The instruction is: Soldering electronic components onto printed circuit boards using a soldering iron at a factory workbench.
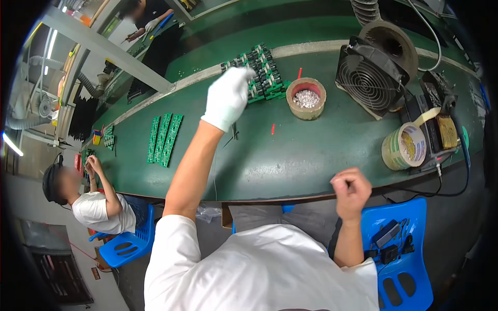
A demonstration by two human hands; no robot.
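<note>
The left hand [228,97], grip indiscernible, is at far circuit boards [269,72], probably bunched for reach; the right hand [353,191], seemingly empty, curls its fingers.

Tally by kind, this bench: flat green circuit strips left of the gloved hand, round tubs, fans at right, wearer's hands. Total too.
Green circuit strips: 3
Round tubs: 2
Black fan: 1
Gloved left hand: 1
Bare right hand: 1
Total: 8

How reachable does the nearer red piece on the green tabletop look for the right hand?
Probably yes: only bare green tabletop shows between the right hand and the nearer red piece.
</note>
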